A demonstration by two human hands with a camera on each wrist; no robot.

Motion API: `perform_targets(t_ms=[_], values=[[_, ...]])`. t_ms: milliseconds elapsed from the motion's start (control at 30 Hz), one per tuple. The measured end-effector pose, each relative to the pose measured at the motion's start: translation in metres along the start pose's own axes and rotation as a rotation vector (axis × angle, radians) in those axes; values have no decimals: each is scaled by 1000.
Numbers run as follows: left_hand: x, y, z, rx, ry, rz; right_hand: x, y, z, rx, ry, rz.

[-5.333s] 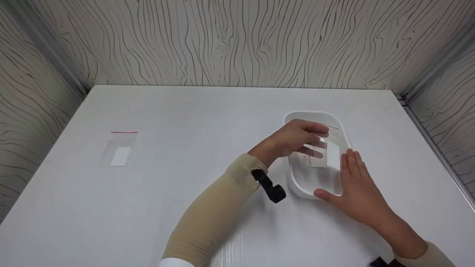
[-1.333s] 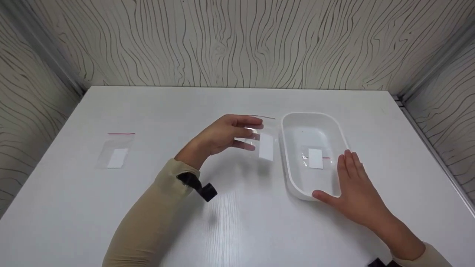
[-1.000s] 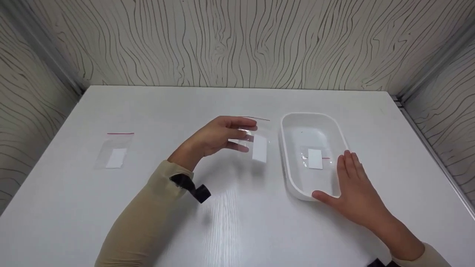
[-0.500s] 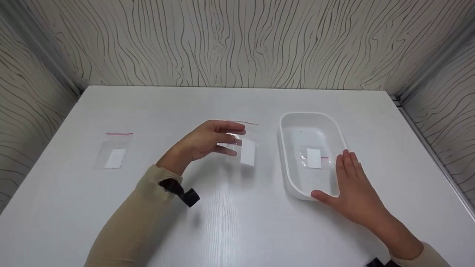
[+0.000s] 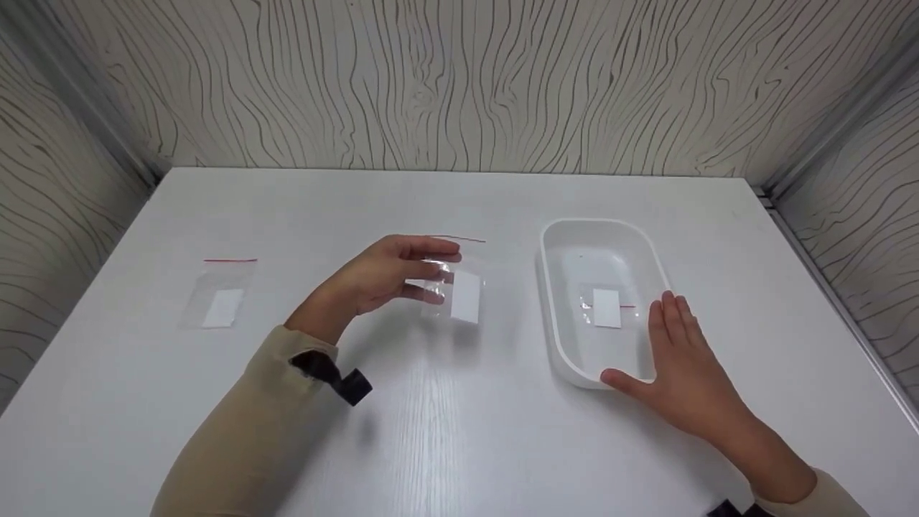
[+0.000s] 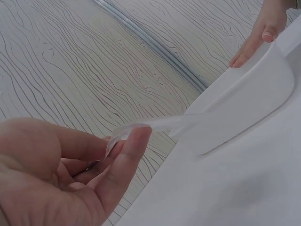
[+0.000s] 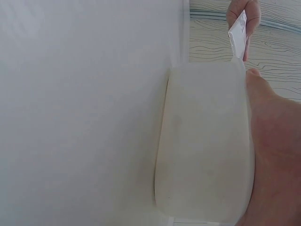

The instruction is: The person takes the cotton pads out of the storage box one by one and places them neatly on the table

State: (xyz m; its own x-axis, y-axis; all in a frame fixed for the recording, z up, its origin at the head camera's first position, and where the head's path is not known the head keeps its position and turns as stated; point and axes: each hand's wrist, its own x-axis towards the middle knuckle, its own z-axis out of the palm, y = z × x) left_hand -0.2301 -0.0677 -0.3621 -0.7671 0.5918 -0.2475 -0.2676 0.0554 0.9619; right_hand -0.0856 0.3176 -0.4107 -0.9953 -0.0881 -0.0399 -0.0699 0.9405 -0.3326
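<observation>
Zip-lock bag (image 5: pixel 465 296): pinched at one side by left hand (image 5: pixel 379 275) above white table (image 5: pixel 495 445), left of plastic tub (image 5: pixel 610 352), likely to avoid creasing. Tub: right hand (image 5: pixel 686 370) against it, fingers straight, thumb apart, presumably for steadiness.

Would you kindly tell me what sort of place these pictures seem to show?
It looks like a small enclosed workstation, perhaps a recording booth: a white tabletop stands against panels with a wood-grain pattern on three sides, and grey corner strips run where the panels meet.
</observation>
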Motion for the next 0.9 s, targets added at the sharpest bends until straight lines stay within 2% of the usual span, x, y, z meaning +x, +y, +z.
perform_targets(t_ms=[233, 467, 900], values=[[-4, -3, -7, 1, -7, 13, 0, 1, 1, -3, 15, -18], [-7, -5, -14, 16, 15, 14, 0, 1, 0, 1, 6, -10], [-17, -9, -29, 66, 39, -14, 0, 0, -1, 1, -6, 3]])
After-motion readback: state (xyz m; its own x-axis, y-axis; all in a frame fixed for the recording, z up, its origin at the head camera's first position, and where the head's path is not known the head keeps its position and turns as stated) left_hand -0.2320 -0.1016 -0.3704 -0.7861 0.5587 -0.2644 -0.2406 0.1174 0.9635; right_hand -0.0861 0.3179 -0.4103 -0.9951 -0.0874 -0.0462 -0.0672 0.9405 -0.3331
